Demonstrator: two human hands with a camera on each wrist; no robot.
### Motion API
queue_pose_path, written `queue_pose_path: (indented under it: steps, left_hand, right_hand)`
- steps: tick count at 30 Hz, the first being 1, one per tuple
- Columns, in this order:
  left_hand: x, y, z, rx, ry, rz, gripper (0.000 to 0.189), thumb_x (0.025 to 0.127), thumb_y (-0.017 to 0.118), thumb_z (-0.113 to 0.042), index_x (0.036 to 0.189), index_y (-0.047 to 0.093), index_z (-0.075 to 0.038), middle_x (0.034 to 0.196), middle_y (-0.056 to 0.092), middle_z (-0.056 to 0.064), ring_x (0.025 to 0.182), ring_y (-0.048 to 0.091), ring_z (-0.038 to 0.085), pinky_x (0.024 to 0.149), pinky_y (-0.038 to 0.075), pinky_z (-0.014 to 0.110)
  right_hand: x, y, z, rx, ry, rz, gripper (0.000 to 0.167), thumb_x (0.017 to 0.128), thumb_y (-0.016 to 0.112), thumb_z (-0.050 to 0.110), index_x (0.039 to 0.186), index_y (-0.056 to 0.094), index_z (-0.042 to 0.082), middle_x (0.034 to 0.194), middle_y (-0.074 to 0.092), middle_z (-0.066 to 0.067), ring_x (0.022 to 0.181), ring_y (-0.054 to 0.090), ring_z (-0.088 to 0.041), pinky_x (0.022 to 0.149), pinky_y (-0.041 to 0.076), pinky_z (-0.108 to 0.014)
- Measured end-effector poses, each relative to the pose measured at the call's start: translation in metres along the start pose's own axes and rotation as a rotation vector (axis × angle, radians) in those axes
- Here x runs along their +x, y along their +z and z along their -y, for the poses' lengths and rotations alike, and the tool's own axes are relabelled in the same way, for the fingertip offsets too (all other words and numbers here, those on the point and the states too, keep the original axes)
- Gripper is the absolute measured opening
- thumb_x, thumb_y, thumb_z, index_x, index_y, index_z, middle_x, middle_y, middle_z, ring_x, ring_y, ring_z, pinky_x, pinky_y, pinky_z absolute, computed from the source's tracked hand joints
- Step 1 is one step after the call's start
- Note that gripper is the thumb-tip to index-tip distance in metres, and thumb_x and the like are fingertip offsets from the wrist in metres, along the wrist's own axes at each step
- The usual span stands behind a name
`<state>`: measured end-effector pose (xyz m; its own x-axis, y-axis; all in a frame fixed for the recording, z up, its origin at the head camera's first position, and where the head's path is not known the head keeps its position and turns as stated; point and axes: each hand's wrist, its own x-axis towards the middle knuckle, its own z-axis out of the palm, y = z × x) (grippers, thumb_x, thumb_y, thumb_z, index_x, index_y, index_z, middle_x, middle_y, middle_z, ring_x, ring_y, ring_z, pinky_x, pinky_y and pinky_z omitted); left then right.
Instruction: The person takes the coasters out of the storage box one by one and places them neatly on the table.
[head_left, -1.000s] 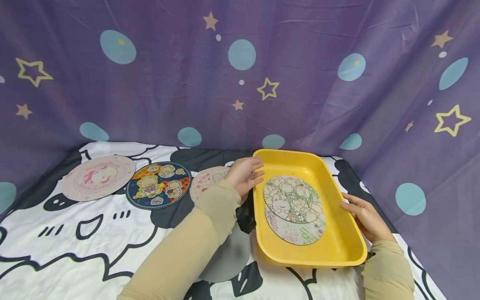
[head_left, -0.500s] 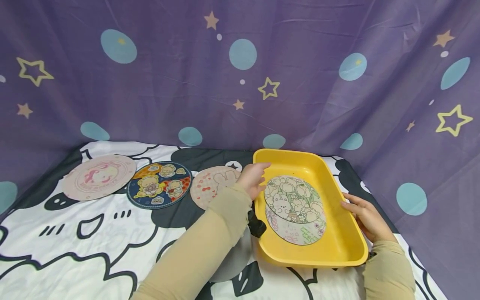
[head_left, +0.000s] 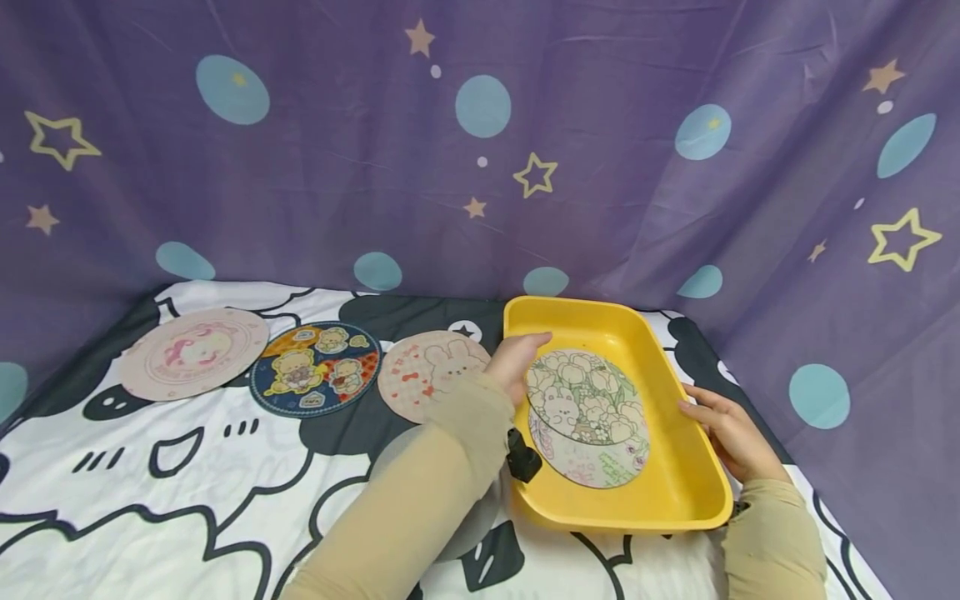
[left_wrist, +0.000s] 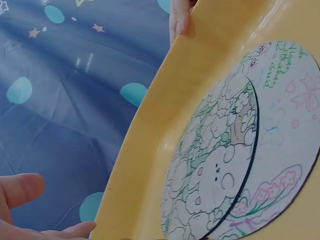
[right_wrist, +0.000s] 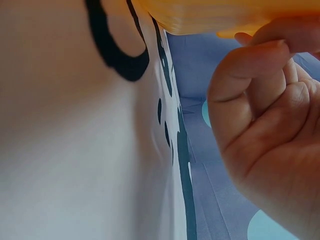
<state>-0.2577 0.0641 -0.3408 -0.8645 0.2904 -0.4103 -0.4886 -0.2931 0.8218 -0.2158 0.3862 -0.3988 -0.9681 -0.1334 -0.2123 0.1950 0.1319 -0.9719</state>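
A yellow plastic tray point(head_left: 678, 492) with raised walls stands on the bed-like cloth. Inside lie two round printed mats, a mat with a bunny among flowers point(head_left: 592, 392) overlapping a pale mat with pink and green drawings point(head_left: 600, 467). My right hand point(head_left: 738, 437) grips the tray's right rim, its fingers curled at the edge in the right wrist view. At the left rim is my left hand point(head_left: 517, 362), holding nothing, its thumb stretched out over the tray. In the left wrist view its thumb and fingers are spread apart, a fingertip right at the rim.
Left of the tray lie a pink bunny mat point(head_left: 420, 375), a dark blue bear mat point(head_left: 315, 371) and a pale pink mat point(head_left: 197, 354). A grey round mat point(head_left: 468, 529) is partly hidden under my left forearm. A purple curtain point(head_left: 337, 167) hangs behind.
My left hand has moved right, from beside the tray to over its left rim, uncovering more of the pink bunny mat. My right hand keeps its grip on the tray.
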Motion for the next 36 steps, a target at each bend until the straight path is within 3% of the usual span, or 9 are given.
queue_pose_path:
  steps: [3,9,16,19,22,25,32,36]
  left_hand:
    - [0.002,0.002,0.003,0.006,0.007,-0.001,0.038,0.101,0.054,-0.031,0.128,0.054,-0.005,0.105,0.059,0.005,0.090,0.060,0.019,0.107,0.044,0.041]
    - [0.005,0.003,0.010,-0.021,0.032,-0.022,0.043,0.101,0.054,-0.027,0.137,0.046,-0.003,0.138,0.045,0.012,0.135,0.042,0.034,0.121,0.023,0.057]
    - [0.008,0.004,0.014,-0.029,0.023,0.004,0.039,0.102,0.052,-0.025,0.134,0.051,-0.003,0.137,0.047,0.014,0.112,0.053,0.028,0.118,0.031,0.051]
    - [0.010,0.005,0.017,0.000,0.025,-0.005,0.046,0.102,0.052,-0.025,0.141,0.045,-0.003,0.150,0.037,0.016,0.126,0.048,0.031,0.120,0.028,0.052]
    - [0.010,0.006,0.019,0.037,0.035,-0.032,0.056,0.101,0.053,-0.024,0.149,0.035,-0.002,0.159,0.026,0.017,0.144,0.031,0.035,0.122,0.022,0.053]
    - [0.010,0.007,0.021,0.079,0.049,-0.056,0.062,0.100,0.053,-0.024,0.153,0.028,-0.002,0.162,0.020,0.017,0.150,0.019,0.036,0.123,0.017,0.055]
    - [0.013,0.008,0.027,0.061,0.060,-0.054,0.045,0.101,0.053,-0.023,0.139,0.047,0.000,0.153,0.035,0.017,0.138,0.039,0.036,0.118,0.031,0.050]
    - [0.014,0.008,0.030,0.053,0.064,-0.074,0.047,0.100,0.055,-0.023,0.141,0.044,-0.001,0.155,0.034,0.017,0.142,0.034,0.035,0.119,0.029,0.054]
  right_hand:
    - [0.000,0.000,0.000,0.005,0.007,-0.003,0.068,0.103,0.054,0.021,0.154,0.019,-0.004,0.100,0.073,0.011,0.085,0.071,-0.009,0.076,0.060,-0.026]
    - [-0.001,-0.001,-0.001,-0.004,0.009,-0.010,0.056,0.102,0.055,0.022,0.150,0.033,0.003,0.101,0.074,0.011,0.086,0.072,-0.009,0.077,0.060,-0.026]
    - [-0.001,0.000,-0.002,0.003,0.005,-0.012,0.050,0.101,0.057,0.023,0.146,0.040,0.007,0.101,0.074,0.010,0.085,0.072,-0.010,0.077,0.060,-0.026]
    - [-0.001,-0.001,-0.003,0.009,0.005,-0.011,0.046,0.102,0.056,0.023,0.144,0.042,0.010,0.101,0.074,0.009,0.085,0.072,-0.010,0.077,0.060,-0.026]
    - [-0.001,-0.001,-0.003,0.007,0.002,-0.006,0.047,0.102,0.056,0.023,0.145,0.041,0.009,0.102,0.074,0.010,0.086,0.072,-0.010,0.077,0.060,-0.027]
    - [0.000,-0.002,-0.003,0.004,-0.004,-0.003,0.048,0.102,0.055,0.022,0.146,0.040,0.008,0.102,0.074,0.010,0.087,0.073,-0.011,0.078,0.061,-0.027]
    - [0.000,-0.002,-0.002,0.010,-0.003,0.006,0.052,0.103,0.054,0.022,0.149,0.037,0.006,0.104,0.073,0.012,0.089,0.072,-0.010,0.079,0.060,-0.027]
    - [0.000,-0.002,-0.002,0.023,-0.002,0.001,0.054,0.103,0.054,0.020,0.150,0.034,0.003,0.103,0.073,0.011,0.088,0.072,-0.011,0.078,0.060,-0.027]
